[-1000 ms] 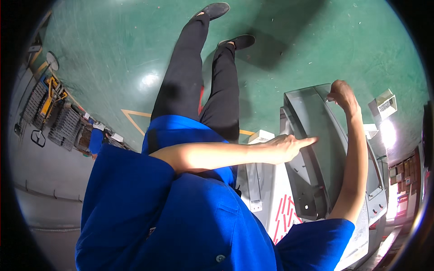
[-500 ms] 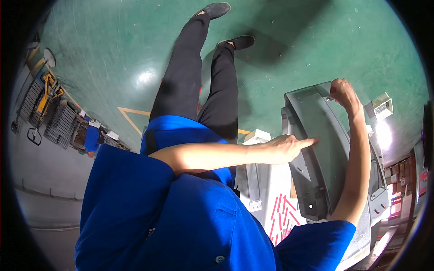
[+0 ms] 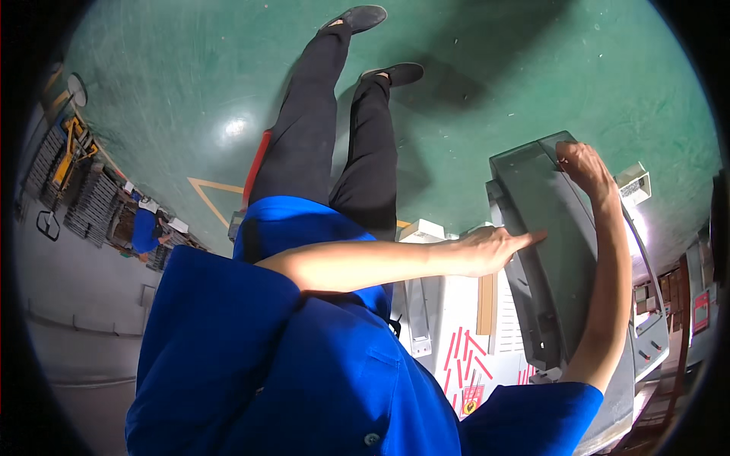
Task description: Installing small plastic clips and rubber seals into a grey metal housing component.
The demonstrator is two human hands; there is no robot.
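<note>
The person in a blue shirt point(image 3: 304, 365) looks down along the body, so black trousers point(image 3: 319, 129) and dark shoes point(image 3: 357, 17) show toward the top, standing on a green floor point(image 3: 190, 76).

The right hand point(image 3: 585, 166) is raised at the far upper corner of a grey translucent cover point(image 3: 547, 251), a long curved panel on a grey machine point(image 3: 646, 357) at the right side. The fingers of this hand are bent over the cover's edge and grip it; the thumb side is hidden, so how tightly they close I cannot tell exactly, but the hand clearly holds the corner.

The left hand point(image 3: 487, 251) comes across the body from the left, with the bare forearm nearly level. Its fingers are stretched out straight and kept together, narrow, and the tips touch the left edge of the same cover, about at its middle height. It holds nothing.

The cover stands tilted, with its lower end near the person's right shoulder. Just beside it, to the left, is a white surface with red stripes point(image 3: 464, 357) and a small white box point(image 3: 422, 229). Far at the left edge another person in blue point(image 3: 143, 230) stands among dark racks point(image 3: 84, 197). A yellow line point(image 3: 209, 194) is painted on the floor.
</note>
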